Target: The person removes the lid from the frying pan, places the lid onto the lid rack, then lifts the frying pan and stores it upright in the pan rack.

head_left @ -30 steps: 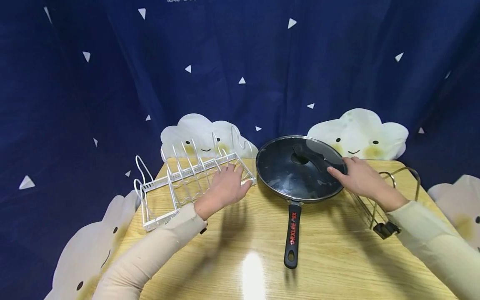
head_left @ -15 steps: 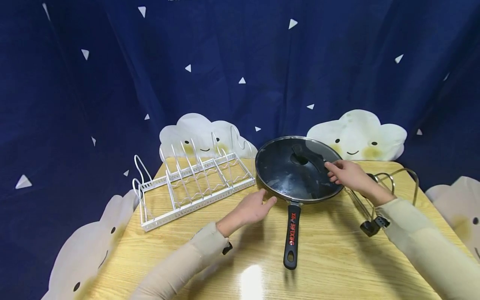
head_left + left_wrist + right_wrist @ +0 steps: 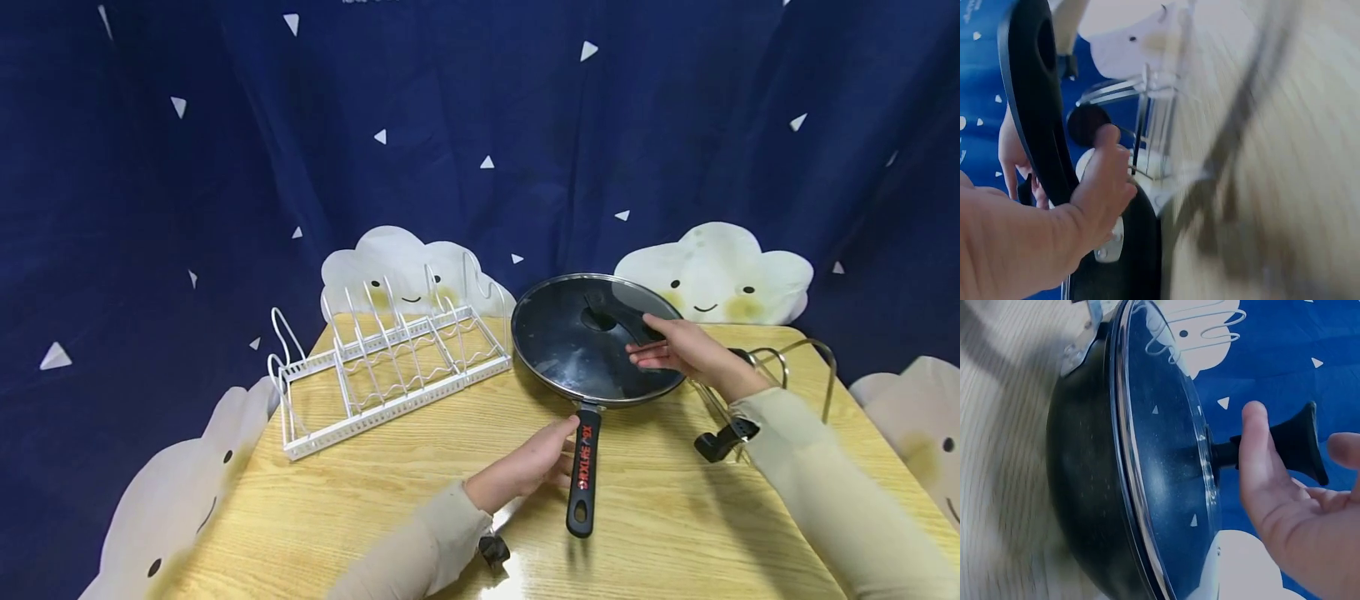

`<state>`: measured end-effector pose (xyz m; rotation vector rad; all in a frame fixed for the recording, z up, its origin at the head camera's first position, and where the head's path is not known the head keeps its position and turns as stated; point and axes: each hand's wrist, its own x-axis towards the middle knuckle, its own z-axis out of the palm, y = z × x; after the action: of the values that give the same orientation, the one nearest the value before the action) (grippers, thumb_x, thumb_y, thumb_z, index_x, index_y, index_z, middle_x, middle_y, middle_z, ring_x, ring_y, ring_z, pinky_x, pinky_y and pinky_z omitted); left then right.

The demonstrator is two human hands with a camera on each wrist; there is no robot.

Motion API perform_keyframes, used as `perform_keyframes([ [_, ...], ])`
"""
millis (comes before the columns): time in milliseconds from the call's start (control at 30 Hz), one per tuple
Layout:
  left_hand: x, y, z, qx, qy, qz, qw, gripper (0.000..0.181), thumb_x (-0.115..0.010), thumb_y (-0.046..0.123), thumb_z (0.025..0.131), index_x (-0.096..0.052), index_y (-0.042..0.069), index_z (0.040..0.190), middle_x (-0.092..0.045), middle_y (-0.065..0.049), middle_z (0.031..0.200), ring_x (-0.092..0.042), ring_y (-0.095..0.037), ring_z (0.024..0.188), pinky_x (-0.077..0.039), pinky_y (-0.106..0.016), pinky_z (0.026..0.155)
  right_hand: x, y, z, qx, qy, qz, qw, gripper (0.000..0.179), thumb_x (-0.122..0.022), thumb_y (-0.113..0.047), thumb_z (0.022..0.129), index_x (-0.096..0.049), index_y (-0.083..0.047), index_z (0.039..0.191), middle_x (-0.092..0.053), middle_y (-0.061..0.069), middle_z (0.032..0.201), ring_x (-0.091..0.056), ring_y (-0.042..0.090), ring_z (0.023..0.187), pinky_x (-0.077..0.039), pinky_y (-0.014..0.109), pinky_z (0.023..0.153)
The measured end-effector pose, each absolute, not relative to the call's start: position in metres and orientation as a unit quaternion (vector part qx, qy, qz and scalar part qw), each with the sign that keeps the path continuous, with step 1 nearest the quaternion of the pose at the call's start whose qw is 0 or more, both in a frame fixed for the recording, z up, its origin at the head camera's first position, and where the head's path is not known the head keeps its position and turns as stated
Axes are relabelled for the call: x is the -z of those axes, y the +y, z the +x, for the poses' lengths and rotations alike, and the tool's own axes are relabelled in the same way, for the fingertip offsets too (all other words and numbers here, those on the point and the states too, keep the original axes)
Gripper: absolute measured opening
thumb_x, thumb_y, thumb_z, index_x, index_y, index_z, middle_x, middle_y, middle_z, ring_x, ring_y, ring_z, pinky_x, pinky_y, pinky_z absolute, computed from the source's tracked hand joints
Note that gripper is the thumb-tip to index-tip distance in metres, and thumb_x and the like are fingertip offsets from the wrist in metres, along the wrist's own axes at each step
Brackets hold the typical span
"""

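A black frying pan (image 3: 1079, 469) stands on the wooden table, covered by a glass lid (image 3: 555, 367) with a metal rim. Its black handle (image 3: 584, 475), marked in red letters, points toward me. My left hand (image 3: 521, 467) is right beside the handle, thumb near its upper part and fingers partly hidden behind it. At the lid's black knob (image 3: 1300, 444) is my right hand (image 3: 693, 354). In the right wrist view its fingers reach alongside the knob's stem, while the thumb stays apart from the flared top.
To the left stands a white wire rack (image 3: 412, 406) with upright dividers. A metal wire rack (image 3: 831, 375) is at the right, partly behind the right forearm. A dark blue curtain (image 3: 450, 83) with clouds and triangles hangs behind the table (image 3: 660, 517).
My left hand has left the white rack and moved right and nearer to me, to the pan's handle. The right hand has gone from the lid's right edge leftward to the knob.
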<state>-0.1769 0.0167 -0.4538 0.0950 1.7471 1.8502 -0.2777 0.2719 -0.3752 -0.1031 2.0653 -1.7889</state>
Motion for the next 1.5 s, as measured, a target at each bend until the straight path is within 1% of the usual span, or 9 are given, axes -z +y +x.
perform_keyframes([
  [167, 0.454, 0.021, -0.172, -0.734, 0.589, 0.031, 0.338, 0.048, -0.034, 0.038, 0.101, -0.041, 0.002, 0.133, -0.057, -0.027, 0.113, -0.063, -0.041, 0.097, -0.055, -0.046, 0.073, 0.380, 0.268, -0.284, 0.695, 0.682, -0.029, 0.225, 0.073, -0.034, -0.042, 0.102, -0.007, 0.012, 0.143, -0.069, 0.009, 0.093, -0.068, 0.018, 0.084, -0.054, 0.029, 0.078],
  [333, 0.456, 0.023, -0.169, -0.739, 0.552, 0.051, 0.382, 0.050, -0.033, 0.036, 0.101, -0.026, 0.006, 0.141, -0.055, -0.032, 0.119, -0.057, -0.047, 0.104, -0.048, -0.055, 0.084, 0.381, 0.268, -0.291, 0.750, 0.613, -0.013, 0.246, 0.061, -0.033, -0.041, 0.102, -0.021, 0.008, 0.136, -0.069, 0.011, 0.092, -0.068, 0.019, 0.081, -0.054, 0.029, 0.077],
  [500, 0.459, 0.025, -0.168, -0.737, 0.545, 0.056, 0.395, 0.052, -0.033, 0.034, 0.101, -0.021, 0.010, 0.145, -0.061, -0.028, 0.113, -0.067, -0.033, 0.082, -0.046, -0.055, 0.088, 0.380, 0.270, -0.299, 0.815, 0.504, 0.030, 0.283, 0.047, -0.037, -0.037, 0.102, -0.028, 0.001, 0.127, -0.065, 0.016, 0.097, -0.065, 0.021, 0.084, -0.054, 0.029, 0.077],
  [600, 0.460, 0.027, -0.167, -0.742, 0.553, 0.048, 0.375, 0.050, -0.035, 0.033, 0.100, -0.025, 0.009, 0.143, -0.065, -0.023, 0.100, -0.063, -0.019, 0.064, -0.052, -0.050, 0.081, 0.380, 0.271, -0.304, 0.842, 0.445, 0.048, 0.303, 0.041, -0.040, -0.034, 0.101, -0.035, 0.001, 0.122, -0.063, 0.020, 0.100, -0.064, 0.023, 0.085, -0.054, 0.030, 0.077],
  [733, 0.462, 0.034, -0.163, -0.755, 0.561, 0.028, 0.339, 0.035, -0.041, 0.029, 0.098, -0.039, 0.006, 0.124, -0.059, -0.009, 0.078, -0.056, -0.014, 0.053, -0.054, -0.036, 0.058, 0.381, 0.271, -0.310, 0.870, 0.369, 0.081, 0.316, 0.037, -0.045, -0.028, 0.101, -0.040, 0.002, 0.121, -0.061, 0.024, 0.104, -0.063, 0.026, 0.089, -0.054, 0.032, 0.078],
  [900, 0.463, 0.042, -0.160, -0.770, 0.556, 0.001, 0.312, 0.012, -0.045, 0.023, 0.096, -0.044, 0.011, 0.099, -0.046, -0.002, 0.064, -0.045, -0.011, 0.046, -0.044, -0.025, 0.044, 0.383, 0.268, -0.316, 0.886, 0.325, 0.128, 0.306, 0.038, -0.050, -0.024, 0.098, -0.025, -0.008, 0.122, -0.060, 0.026, 0.104, -0.064, 0.028, 0.092, -0.053, 0.031, 0.080],
  [1067, 0.465, 0.040, -0.160, -0.774, 0.561, -0.008, 0.292, 0.011, -0.046, 0.022, 0.096, -0.042, 0.012, 0.096, -0.043, 0.000, 0.061, -0.041, -0.009, 0.043, -0.039, -0.022, 0.041, 0.381, 0.261, -0.320, 0.877, 0.336, 0.110, 0.325, 0.035, -0.045, -0.024, 0.101, -0.024, -0.009, 0.124, -0.061, 0.024, 0.102, -0.061, 0.022, 0.078, -0.052, 0.024, 0.066],
  [1233, 0.468, 0.035, -0.163, -0.768, 0.576, -0.011, 0.282, 0.018, -0.047, 0.027, 0.097, -0.046, 0.009, 0.099, -0.042, 0.002, 0.059, -0.038, -0.007, 0.041, -0.037, -0.021, 0.038, 0.379, 0.254, -0.321, 0.859, 0.370, 0.083, 0.345, 0.032, -0.035, -0.023, 0.103, -0.023, -0.005, 0.127, -0.060, 0.017, 0.099, -0.050, 0.014, 0.064, -0.041, 0.018, 0.053],
  [1500, 0.466, 0.021, -0.168, -0.750, 0.592, 0.006, 0.295, 0.024, -0.045, 0.029, 0.099, -0.046, 0.006, 0.103, -0.042, 0.002, 0.060, -0.039, -0.007, 0.040, -0.038, -0.021, 0.037, 0.379, 0.245, -0.319, 0.849, 0.399, 0.090, 0.336, 0.025, -0.033, -0.015, 0.103, -0.045, 0.004, 0.113, -0.052, 0.008, 0.086, -0.044, 0.009, 0.061, -0.036, 0.017, 0.051],
])
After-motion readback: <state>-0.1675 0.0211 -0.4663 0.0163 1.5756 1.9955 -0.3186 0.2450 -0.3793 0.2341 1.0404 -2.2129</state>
